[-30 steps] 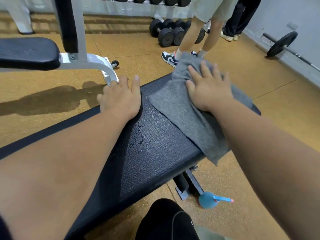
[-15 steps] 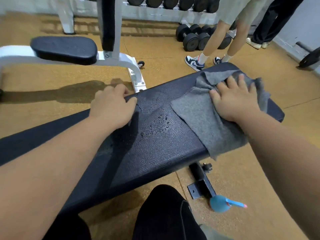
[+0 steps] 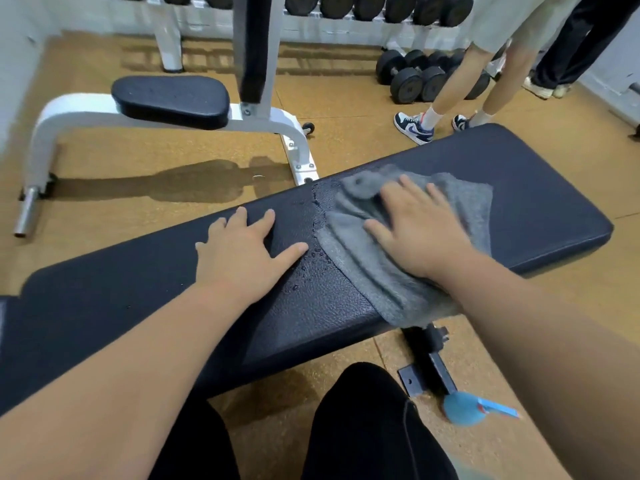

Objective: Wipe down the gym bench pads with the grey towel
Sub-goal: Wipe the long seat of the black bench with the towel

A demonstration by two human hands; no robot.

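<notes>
A: Towel?
B: Grey towel (image 3: 363,271) mid-frame on the bench pad (image 3: 536,188), near edge hanging over. Right hand (image 3: 420,230) flat on it, fingers spread.
A: Left hand (image 3: 242,251)?
B: Spread flat on bare pad, beside droplets (image 3: 317,252).
A: Containers?
B: Blue spray bottle (image 3: 464,408), floor, lower right. Contents can't be told.

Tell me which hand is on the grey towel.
The right hand, fingers spread flat on the grey towel; the left hand rests on the bare bench pad beside it.
</notes>
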